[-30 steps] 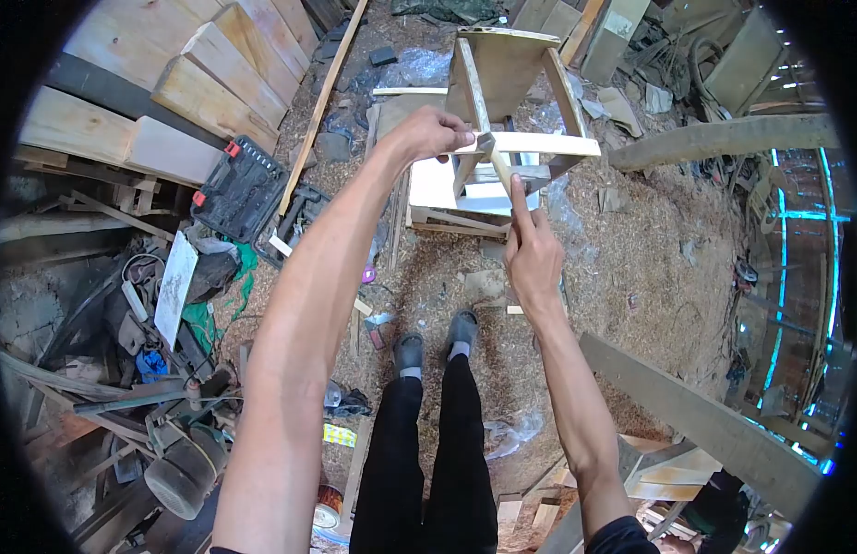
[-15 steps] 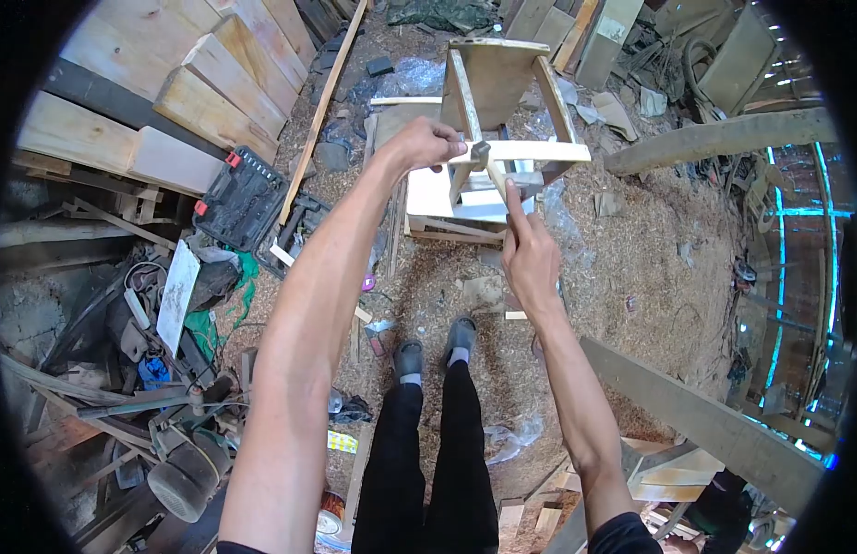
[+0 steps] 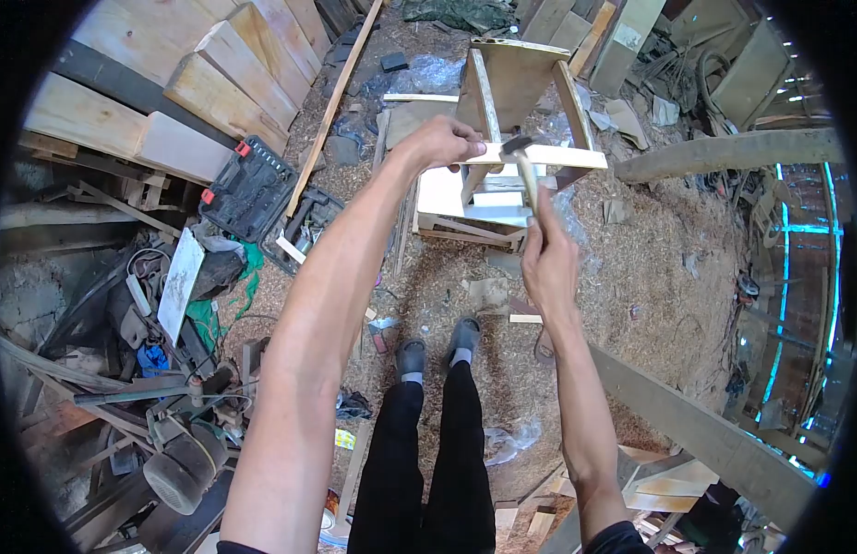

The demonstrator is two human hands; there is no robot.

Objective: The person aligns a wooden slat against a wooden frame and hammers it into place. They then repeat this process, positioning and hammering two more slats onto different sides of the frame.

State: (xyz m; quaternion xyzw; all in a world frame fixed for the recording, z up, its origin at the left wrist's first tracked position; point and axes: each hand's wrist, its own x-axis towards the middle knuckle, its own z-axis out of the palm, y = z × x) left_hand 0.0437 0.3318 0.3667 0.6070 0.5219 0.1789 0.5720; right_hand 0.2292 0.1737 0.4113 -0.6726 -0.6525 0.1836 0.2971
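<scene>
A pale wooden slat point(image 3: 571, 158) lies across the upper part of a wooden frame with legs and a panel point(image 3: 516, 81), which looks like a piece of furniture under construction. My left hand point(image 3: 442, 144) grips the slat's left end, thumb and fingertips closed on it. In my right hand point(image 3: 550, 263) is a hammer point(image 3: 526, 177), held by its handle with the fingers wrapped round. The hammer head hangs over the slat's middle, just right of my left fingertips. Below the slat, a white board point(image 3: 437, 196) shows at the frame's near left.
An open black tool case point(image 3: 248, 194) sits on the littered floor to the left, near leaning planks point(image 3: 193, 152). A long thin batten point(image 3: 331, 115) stands beside them. At right, a thick beam point(image 3: 724, 155) and a lower plank point(image 3: 696, 420) jut across sawdust-covered ground.
The hammer has tilted, its head now a little to the right along the slat. My right hand has shifted right and slightly down. The left hand keeps its grip; the whole view has shifted slightly.
</scene>
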